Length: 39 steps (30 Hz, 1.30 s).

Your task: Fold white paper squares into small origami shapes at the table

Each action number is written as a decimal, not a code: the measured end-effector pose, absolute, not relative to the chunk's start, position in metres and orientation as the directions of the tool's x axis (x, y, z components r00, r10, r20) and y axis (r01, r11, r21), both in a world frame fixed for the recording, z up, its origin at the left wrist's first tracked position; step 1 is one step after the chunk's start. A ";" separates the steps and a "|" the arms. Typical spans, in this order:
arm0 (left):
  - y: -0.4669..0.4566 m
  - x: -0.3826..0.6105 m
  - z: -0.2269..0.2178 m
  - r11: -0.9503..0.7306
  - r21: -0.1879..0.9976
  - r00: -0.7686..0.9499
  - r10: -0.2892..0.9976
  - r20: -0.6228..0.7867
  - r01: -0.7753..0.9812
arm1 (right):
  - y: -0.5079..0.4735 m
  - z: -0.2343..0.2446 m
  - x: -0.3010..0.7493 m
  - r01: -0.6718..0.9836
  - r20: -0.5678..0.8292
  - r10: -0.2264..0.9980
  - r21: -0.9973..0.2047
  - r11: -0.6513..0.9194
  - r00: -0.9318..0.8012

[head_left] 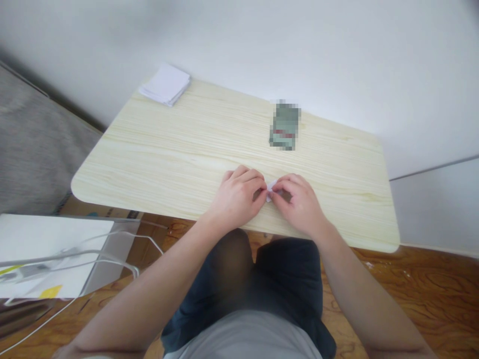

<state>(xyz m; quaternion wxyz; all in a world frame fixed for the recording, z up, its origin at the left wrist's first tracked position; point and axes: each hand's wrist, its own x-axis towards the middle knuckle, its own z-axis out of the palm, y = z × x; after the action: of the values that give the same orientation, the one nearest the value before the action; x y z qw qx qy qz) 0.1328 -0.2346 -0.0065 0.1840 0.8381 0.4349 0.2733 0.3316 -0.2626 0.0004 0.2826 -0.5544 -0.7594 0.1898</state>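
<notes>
We pinch a small folded piece of white paper between our left hand and right hand, fingers closed narrowly on it, low over the near edge of the wooden table. A paper stack sits at the table's far left corner.

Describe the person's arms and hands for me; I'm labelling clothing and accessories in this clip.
Both arms are bare from the frame's bottom edge to the wrists: no sleeves show. The left hand and right hand wear no gloves, and no rings, watch or bands are visible. Fingernails are too small to judge. No markings or cables on either arm.
</notes>
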 end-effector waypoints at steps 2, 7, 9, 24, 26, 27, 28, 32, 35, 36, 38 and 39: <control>-0.235 0.133 -0.006 -0.519 0.546 0.427 0.854 0.298 0.657 | -0.260 0.002 0.330 0.754 0.194 0.954 -0.584 0.299 -0.228; -0.236 0.134 -0.005 -0.481 0.536 0.399 0.876 0.270 0.694 | -0.261 0.006 0.324 0.820 0.135 0.972 -0.521 0.236 -0.193; -0.236 0.134 -0.005 -0.477 0.531 0.396 0.879 0.267 0.700 | -0.264 0.004 0.320 0.846 0.149 0.977 -0.491 0.208 -0.154; -0.233 0.135 -0.007 -0.465 0.538 0.382 0.885 0.266 0.703 | -0.268 0.007 0.303 0.949 0.084 0.996 -0.312 0.046 -0.021; -0.233 0.136 -0.007 -0.468 0.538 0.385 0.884 0.267 0.701 | -0.267 0.007 0.304 0.950 0.070 0.997 -0.310 0.042 -0.022; -0.234 0.136 -0.007 -0.469 0.539 0.386 0.883 0.267 0.700 | -0.267 0.007 0.304 0.950 0.062 0.998 -0.310 0.041 -0.022; -0.234 0.136 -0.007 -0.470 0.539 0.387 0.883 0.267 0.700 | -0.266 0.007 0.305 0.950 0.054 0.998 -0.310 0.039 -0.023; -0.234 0.135 -0.006 -0.465 0.537 0.388 0.885 0.257 0.704 | -0.264 0.009 0.305 0.946 0.017 1.000 -0.322 0.029 -0.025; -0.234 0.134 -0.006 -0.456 0.540 0.383 0.889 0.250 0.708 | -0.262 0.012 0.305 0.948 -0.008 0.999 -0.318 0.027 -0.032; -0.235 0.133 -0.006 -0.454 0.542 0.379 0.891 0.252 0.707 | -0.261 0.013 0.305 0.949 -0.015 0.999 -0.313 0.031 -0.037; -0.236 0.131 -0.006 -0.452 0.551 0.370 0.892 0.261 0.701 | -0.259 0.016 0.306 0.952 -0.028 0.998 -0.302 0.043 -0.054; -0.237 0.130 -0.006 -0.453 0.556 0.368 0.891 0.265 0.697 | -0.259 0.017 0.306 0.953 -0.035 0.997 -0.297 0.052 -0.065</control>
<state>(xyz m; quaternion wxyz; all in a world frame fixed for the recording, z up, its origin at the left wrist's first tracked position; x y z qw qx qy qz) 0.1301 -0.2365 -0.0063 0.1786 0.8075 0.4917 0.2727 0.3063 -0.2586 0.0169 0.0901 -0.6778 -0.7195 0.1216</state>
